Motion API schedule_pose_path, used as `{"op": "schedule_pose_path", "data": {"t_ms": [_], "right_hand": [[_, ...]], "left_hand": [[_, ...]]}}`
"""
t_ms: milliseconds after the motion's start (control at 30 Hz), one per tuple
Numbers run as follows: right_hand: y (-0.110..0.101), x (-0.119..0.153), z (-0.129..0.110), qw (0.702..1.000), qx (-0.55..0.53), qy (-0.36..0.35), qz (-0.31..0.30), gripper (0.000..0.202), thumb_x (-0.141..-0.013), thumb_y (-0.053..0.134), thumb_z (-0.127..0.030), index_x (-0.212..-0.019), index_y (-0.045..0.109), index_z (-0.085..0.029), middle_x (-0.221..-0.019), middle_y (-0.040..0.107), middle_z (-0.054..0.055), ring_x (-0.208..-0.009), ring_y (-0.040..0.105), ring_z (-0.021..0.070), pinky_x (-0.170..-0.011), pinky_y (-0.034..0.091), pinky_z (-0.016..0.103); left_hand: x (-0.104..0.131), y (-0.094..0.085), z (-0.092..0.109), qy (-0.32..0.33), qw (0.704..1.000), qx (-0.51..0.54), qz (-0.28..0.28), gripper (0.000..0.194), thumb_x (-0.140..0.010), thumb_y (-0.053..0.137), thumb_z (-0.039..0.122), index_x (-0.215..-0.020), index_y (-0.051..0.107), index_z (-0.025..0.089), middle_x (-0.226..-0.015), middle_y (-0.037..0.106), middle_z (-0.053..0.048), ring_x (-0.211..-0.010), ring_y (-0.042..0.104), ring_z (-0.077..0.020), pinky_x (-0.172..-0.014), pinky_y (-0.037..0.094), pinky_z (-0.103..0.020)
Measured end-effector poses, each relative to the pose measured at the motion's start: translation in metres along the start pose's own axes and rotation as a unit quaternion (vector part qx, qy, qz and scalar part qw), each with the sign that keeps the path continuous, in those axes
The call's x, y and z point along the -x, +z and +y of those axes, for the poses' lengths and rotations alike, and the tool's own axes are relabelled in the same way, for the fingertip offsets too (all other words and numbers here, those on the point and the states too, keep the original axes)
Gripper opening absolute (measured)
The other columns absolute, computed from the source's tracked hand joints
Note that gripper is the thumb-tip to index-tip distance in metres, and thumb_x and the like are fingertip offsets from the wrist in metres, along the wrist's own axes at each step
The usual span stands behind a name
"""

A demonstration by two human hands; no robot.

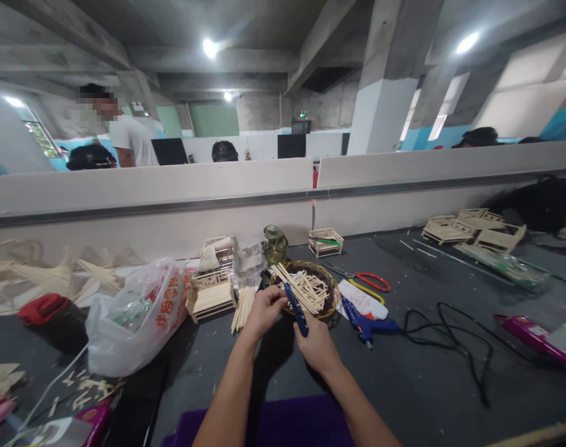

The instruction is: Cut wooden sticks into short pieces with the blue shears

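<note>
My right hand (317, 343) is closed around a slim dark-blue hand tool (296, 309), which looks like a utility knife and points up and away. My left hand (265, 310) is pinched beside the tool's upper end; whatever lies between its fingertips is too small to make out. Just beyond both hands sits a round basket (335, 304) with a yellow rim, heaped with short wooden sticks (307, 287). A bundle of longer sticks (243, 308) lies left of my left hand. On the right, a blue glue gun (369, 324) rests on the table.
Red-and-yellow-handled pliers (369, 282) lie on white paper (360, 300). Small stick-built furniture (212, 292), a green jar (275, 244) and a white plastic bag (136, 316) stand leftward. A black cable (450, 338) loops across the right side. A low partition (171, 214) runs behind.
</note>
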State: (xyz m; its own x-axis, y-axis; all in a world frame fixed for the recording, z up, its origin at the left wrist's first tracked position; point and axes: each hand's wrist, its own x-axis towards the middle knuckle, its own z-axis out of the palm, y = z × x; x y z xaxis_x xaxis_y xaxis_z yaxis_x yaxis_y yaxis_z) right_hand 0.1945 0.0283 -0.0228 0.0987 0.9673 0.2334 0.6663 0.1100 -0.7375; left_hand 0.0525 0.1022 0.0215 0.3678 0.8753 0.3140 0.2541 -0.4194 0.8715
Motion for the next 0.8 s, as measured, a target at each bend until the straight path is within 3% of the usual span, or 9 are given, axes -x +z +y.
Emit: {"op": "schedule_pose_path", "data": {"t_ms": [800], "right_hand": [[0.0023, -0.0048, 0.0027, 1.000, -0.020, 0.007, 0.011, 0.022, -0.081, 0.049, -0.019, -0.099, 0.062, -0.015, -0.084, 0.069, 0.008, -0.082, 0.065, 0.0195, -0.073, 0.043, 0.024]], "left_hand": [[-0.0057, 0.0004, 0.0008, -0.018, 1.000, 0.020, -0.015, 0.015, -0.075, 0.058, 0.026, -0.067, 0.062, 0.014, -0.065, 0.057, -0.001, -0.066, 0.052, -0.0146, -0.065, 0.040, -0.024]]}}
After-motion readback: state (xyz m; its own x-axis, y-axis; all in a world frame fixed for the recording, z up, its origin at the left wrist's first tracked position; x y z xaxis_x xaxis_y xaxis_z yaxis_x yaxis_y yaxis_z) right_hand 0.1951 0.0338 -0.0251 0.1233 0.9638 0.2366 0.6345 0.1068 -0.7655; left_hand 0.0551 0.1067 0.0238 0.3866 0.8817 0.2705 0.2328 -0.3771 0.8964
